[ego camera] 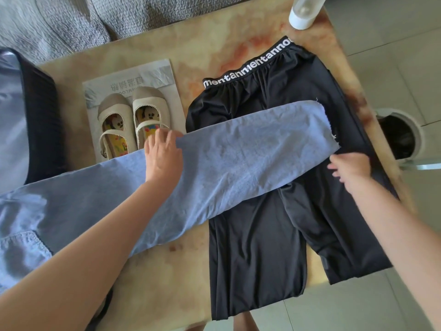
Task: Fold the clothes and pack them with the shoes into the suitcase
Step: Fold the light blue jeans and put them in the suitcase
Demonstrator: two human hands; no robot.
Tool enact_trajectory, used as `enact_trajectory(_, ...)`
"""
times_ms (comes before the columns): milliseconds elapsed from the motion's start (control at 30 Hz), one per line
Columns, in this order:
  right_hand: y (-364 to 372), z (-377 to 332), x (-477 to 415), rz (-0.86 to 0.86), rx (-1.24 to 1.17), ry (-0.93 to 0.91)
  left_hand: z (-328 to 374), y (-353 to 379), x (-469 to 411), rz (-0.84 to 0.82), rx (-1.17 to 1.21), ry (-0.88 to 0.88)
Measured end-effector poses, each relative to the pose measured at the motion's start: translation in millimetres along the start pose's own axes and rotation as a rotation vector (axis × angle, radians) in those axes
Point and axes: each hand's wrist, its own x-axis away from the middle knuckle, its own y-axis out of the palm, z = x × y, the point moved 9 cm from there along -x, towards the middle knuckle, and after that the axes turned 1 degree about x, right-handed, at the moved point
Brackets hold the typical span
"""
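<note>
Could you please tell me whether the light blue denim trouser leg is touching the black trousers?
Touching. The head view shows the light blue denim trouser leg lying flat across the black trousers with the lettered waistband.

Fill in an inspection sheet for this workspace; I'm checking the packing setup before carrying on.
Surface: marbled table, largely covered by clothes.
Job's things: blue trousers lie across black trousers; pair of beige shoes stands on a printed sheet; suitcase at the left edge.
Clutter: white bottle at the far edge.
Grippers: left hand rests on the blue trousers; right hand is at their hem, blurred; grips unclear.
Cables: nothing seen.
Surroundings: grey sofa behind, tiled floor, bin beside the table.
</note>
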Motion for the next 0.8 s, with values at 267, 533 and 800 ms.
enact_trajectory(267,26.9,16.6,38.9,0.074,-0.336,0.149,18.0,26.1,48.8,-0.088,-0.073,0.247)
enact_trajectory(533,36.6,21.2,47.9,0.099,-0.414,0.116,39.9,43.3,65.5,-0.195,0.054,0.276)
enact_trajectory(800,30.4,-14.8,60.8,0.167,-0.352,-0.051,71.9,64.4,69.2,-0.406,0.26,0.18)
